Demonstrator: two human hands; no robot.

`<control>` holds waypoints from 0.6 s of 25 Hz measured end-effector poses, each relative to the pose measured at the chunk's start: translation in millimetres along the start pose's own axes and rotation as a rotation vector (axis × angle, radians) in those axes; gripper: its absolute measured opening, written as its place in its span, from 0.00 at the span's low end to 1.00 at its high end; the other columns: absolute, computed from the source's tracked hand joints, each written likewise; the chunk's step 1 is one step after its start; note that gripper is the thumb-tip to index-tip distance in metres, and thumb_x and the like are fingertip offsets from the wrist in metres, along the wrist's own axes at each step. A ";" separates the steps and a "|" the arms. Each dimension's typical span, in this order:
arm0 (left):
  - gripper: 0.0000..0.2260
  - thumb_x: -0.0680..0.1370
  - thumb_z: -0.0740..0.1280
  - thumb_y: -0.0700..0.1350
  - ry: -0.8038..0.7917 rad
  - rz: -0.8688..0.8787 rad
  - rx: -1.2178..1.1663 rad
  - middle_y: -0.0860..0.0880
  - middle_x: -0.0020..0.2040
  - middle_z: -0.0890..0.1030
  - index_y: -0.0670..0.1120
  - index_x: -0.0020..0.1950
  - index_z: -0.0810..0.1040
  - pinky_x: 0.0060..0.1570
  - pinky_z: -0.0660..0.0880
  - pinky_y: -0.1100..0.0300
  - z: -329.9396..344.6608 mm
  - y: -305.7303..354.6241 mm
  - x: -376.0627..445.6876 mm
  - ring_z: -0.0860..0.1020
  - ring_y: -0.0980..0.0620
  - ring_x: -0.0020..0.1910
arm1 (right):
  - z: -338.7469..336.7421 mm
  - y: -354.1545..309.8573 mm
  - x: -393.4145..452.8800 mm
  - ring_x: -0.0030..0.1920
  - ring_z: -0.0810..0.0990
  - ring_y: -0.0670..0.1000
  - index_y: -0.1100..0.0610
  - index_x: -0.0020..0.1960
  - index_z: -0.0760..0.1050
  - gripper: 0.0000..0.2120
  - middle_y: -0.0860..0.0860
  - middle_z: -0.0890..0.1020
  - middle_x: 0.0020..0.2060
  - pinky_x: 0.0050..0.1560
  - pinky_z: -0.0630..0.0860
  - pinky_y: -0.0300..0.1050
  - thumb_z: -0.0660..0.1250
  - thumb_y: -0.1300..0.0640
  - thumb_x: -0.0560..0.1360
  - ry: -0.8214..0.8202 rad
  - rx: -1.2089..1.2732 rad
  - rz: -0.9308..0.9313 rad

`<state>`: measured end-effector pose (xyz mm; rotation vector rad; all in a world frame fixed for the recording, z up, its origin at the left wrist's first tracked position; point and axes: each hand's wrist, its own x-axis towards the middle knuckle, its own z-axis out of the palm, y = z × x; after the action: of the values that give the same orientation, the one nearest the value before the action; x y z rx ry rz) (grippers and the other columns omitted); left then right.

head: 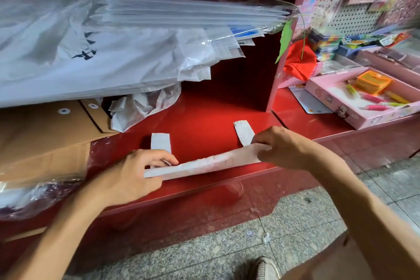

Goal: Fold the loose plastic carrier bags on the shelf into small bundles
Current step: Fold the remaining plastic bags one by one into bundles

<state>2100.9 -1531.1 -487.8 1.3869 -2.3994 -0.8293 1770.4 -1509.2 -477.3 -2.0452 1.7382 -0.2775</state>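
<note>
A white plastic carrier bag [204,162] lies folded into a long narrow strip along the front of the red shelf [204,111]. Its two handles stick up toward the back, one on the left [160,141] and one on the right [244,132]. My left hand [134,175] pinches the strip's left end with thumb and fingers. My right hand [286,145] grips the right end, fingers curled over the fold. A crumpled loose bag [141,107] sits behind, under the pile.
A big pile of white and clear plastic bags [102,52] fills the shelf's upper left. Brown envelopes [45,132] lie at the left. A pink tray of toys [363,98] stands on the right. Grey stone floor lies below.
</note>
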 end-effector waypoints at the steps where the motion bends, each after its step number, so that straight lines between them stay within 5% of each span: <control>1: 0.21 0.71 0.73 0.38 0.019 -0.024 -0.088 0.65 0.53 0.81 0.63 0.54 0.79 0.54 0.71 0.66 -1.8 -3.9 2.1 0.77 0.67 0.56 | -3.0 5.1 1.9 0.33 0.76 0.49 0.56 0.42 0.79 0.05 0.52 0.78 0.33 0.33 0.68 0.45 0.66 0.64 0.71 0.033 0.108 0.021; 5: 0.22 0.71 0.76 0.47 0.156 -0.242 -0.267 0.58 0.53 0.83 0.63 0.60 0.74 0.60 0.74 0.53 3.2 -18.3 13.4 0.79 0.58 0.55 | -2.5 12.3 8.7 0.35 0.77 0.48 0.56 0.51 0.79 0.06 0.53 0.81 0.38 0.35 0.72 0.43 0.69 0.60 0.74 0.315 0.776 0.160; 7: 0.23 0.74 0.73 0.44 0.230 -0.355 -0.419 0.53 0.46 0.86 0.57 0.66 0.71 0.59 0.76 0.47 9.5 -23.6 21.9 0.83 0.53 0.49 | 1.9 16.2 13.7 0.37 0.79 0.51 0.52 0.59 0.75 0.13 0.53 0.81 0.42 0.35 0.75 0.44 0.70 0.55 0.75 0.287 0.864 0.290; 11: 0.32 0.73 0.74 0.46 0.240 -0.389 -0.379 0.49 0.42 0.85 0.58 0.73 0.63 0.57 0.76 0.44 23.9 -28.1 28.8 0.83 0.48 0.46 | 16.1 25.1 18.0 0.38 0.77 0.52 0.54 0.70 0.63 0.30 0.51 0.78 0.39 0.36 0.71 0.44 0.69 0.63 0.71 0.181 0.457 0.344; 13: 0.34 0.71 0.75 0.50 0.348 -0.307 -0.168 0.53 0.47 0.81 0.57 0.73 0.63 0.56 0.74 0.51 26.0 -20.0 26.3 0.78 0.51 0.50 | 25.9 22.2 15.7 0.50 0.78 0.56 0.55 0.69 0.64 0.28 0.52 0.78 0.50 0.45 0.72 0.47 0.68 0.57 0.72 0.381 0.078 0.249; 15: 0.35 0.69 0.72 0.60 0.364 -0.035 0.025 0.59 0.63 0.71 0.57 0.74 0.65 0.66 0.67 0.56 26.9 -11.9 23.4 0.70 0.58 0.64 | 35.7 11.0 13.4 0.66 0.70 0.59 0.53 0.72 0.64 0.30 0.54 0.71 0.67 0.59 0.70 0.54 0.66 0.44 0.73 0.480 -0.192 0.073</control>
<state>2084.5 -1546.3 -518.1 1.4493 -2.1176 -0.5027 1778.4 -1516.4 -515.5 -2.1680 2.1896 -0.6450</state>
